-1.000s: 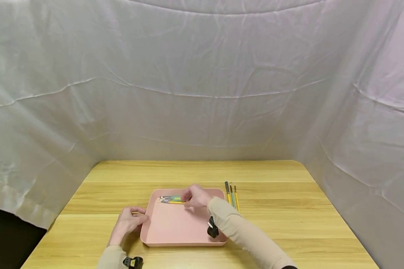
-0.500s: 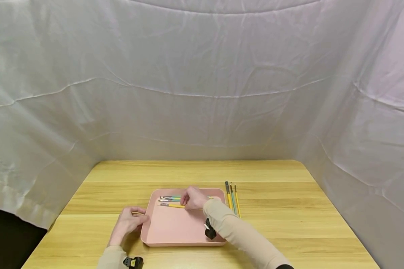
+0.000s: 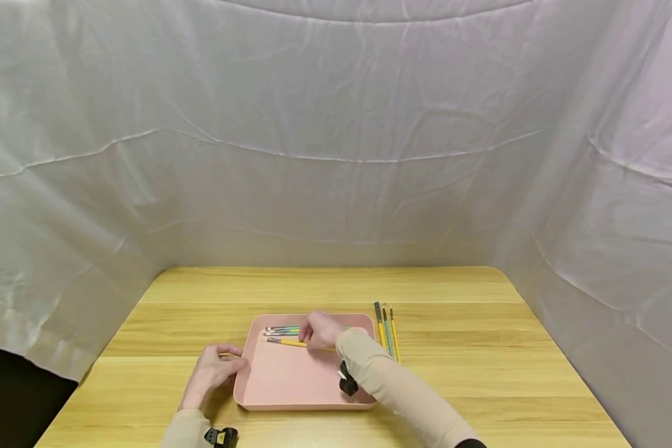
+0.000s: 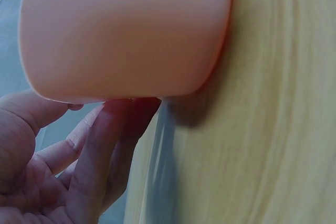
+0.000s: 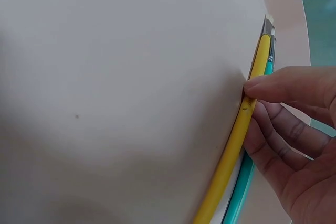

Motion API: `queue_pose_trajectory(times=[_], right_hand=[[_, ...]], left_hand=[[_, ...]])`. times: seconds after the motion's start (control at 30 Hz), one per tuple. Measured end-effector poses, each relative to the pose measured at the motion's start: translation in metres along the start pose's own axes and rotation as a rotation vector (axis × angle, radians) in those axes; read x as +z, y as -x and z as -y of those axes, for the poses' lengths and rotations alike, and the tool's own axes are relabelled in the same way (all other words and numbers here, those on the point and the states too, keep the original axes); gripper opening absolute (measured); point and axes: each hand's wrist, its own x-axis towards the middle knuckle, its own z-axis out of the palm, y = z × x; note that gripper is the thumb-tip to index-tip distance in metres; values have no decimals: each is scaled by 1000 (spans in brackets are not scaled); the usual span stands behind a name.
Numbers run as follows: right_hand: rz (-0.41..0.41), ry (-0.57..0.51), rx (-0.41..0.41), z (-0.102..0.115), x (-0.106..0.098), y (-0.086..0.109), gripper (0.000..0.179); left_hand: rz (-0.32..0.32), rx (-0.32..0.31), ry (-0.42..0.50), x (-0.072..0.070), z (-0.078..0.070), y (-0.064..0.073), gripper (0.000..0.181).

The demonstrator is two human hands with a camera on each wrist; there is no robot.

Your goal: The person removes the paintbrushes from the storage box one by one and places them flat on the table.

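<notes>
the right hand pinches a yellow paintbrush inside a tray the relaxed left hand touches.

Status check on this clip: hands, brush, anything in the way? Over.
Right grip pinching yellow brush inside pink tray. Left grip touching tray's left side. Teal brush close alongside, possible snag.

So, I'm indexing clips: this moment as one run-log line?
left hand: touching left side of pink tray; right hand: pinching yellow-handled paintbrush; in tray: other paintbrushes; wood-grain table, right of tray: three paintbrushes
</notes>
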Motion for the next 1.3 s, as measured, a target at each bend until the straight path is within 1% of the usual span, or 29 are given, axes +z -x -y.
queue_pose_trajectory(times=[0.17, 0.4, 0.6, 0.97, 1.13, 1.3], right_hand=[[10, 12, -1, 1, -1, 1, 17], [3, 27, 0, 2, -3, 1, 17], [33, 36, -8, 2, -6, 0, 18], [118, -59, 7, 3, -12, 3, 16], [128, -79, 9, 4, -15, 6, 15], [118, -91, 6, 4, -15, 6, 15]], left_hand=[[6, 3, 2, 0, -1, 1, 31], [5, 4, 10, 0, -3, 0, 30], [9, 4, 26, 0, -3, 1, 30], [4, -8, 33, 1, -1, -1, 30], [0, -9, 25, 1, -1, -1, 30], [-1, -14, 22, 1, 0, -1, 29]])
